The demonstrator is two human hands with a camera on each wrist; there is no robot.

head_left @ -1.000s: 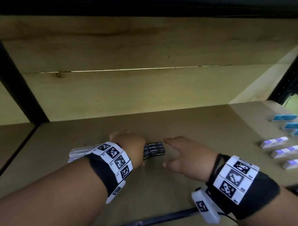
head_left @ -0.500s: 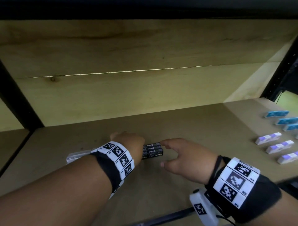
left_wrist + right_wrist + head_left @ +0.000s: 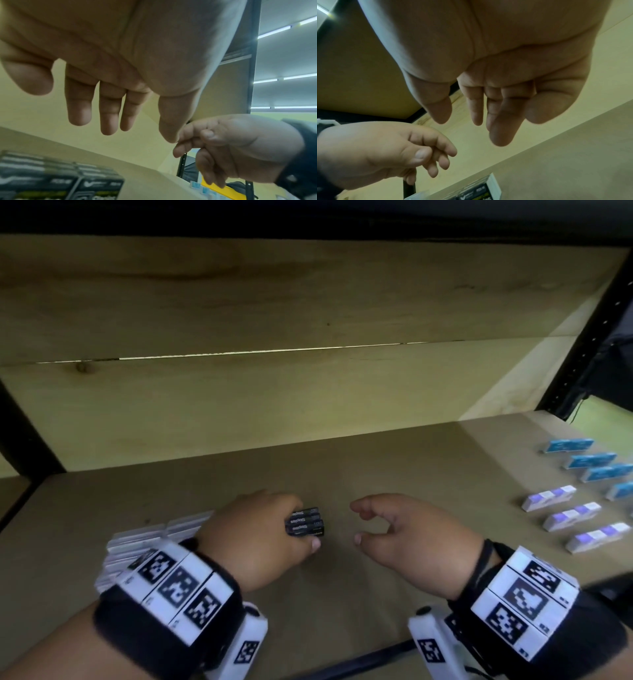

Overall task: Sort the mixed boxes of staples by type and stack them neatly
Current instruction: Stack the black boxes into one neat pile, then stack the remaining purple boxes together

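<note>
A small stack of black staple boxes [image 3: 305, 522] lies on the brown shelf board [image 3: 394, 467]. My left hand [image 3: 274, 525] hovers at the stack's left end. Its fingers [image 3: 109, 108] hang straight and relaxed above the black boxes [image 3: 51, 182] and hold nothing. My right hand [image 3: 359, 522] floats a hand's width to the right of the stack, loosely curled and empty. The right wrist view shows its fingers [image 3: 488, 108] hanging free, the left hand [image 3: 385, 155] and a black box [image 3: 474, 192] below.
A pile of white boxes [image 3: 150, 537] lies behind my left wrist. At the right lie rows of blue boxes [image 3: 568, 445] and white-and-purple boxes [image 3: 548, 498]. A wooden back panel [image 3: 308, 392] closes the shelf. A black metal post [image 3: 589, 344] stands at the right.
Both hands were pressed against the ends of the black stack. The right hand has drawn away to the right, and the left hand's fingers have loosened off the boxes.
</note>
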